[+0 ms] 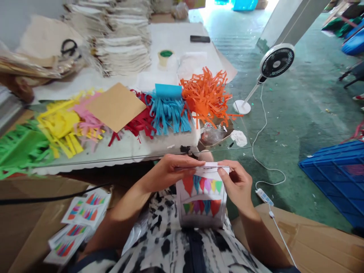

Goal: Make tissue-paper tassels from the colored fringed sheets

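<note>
Over my lap I hold a flat packet [201, 212] printed with two rows of coloured pennants. My left hand [173, 170] pinches its white top edge from the left, fingers laid along the edge. My right hand [236, 182] grips the same edge at the right corner, thumb in front. The top looks folded over; whether it is a bag or a card I cannot tell. Beyond my hands, at the table's near edge, lie a blue tissue fringe [170, 113] and an orange fringe [206, 94]. Similar printed packets [75, 227] lie at the lower left.
Red, pink, yellow [61, 123] and green fringes [24, 146] line the table's edge, with a brown paper square [116, 107] on top. Behind are stacked white bundles [122, 49], a tape roll [165, 57] and scissors [69, 47]. To the right stand a fan [277, 61] and a blue crate [335, 178].
</note>
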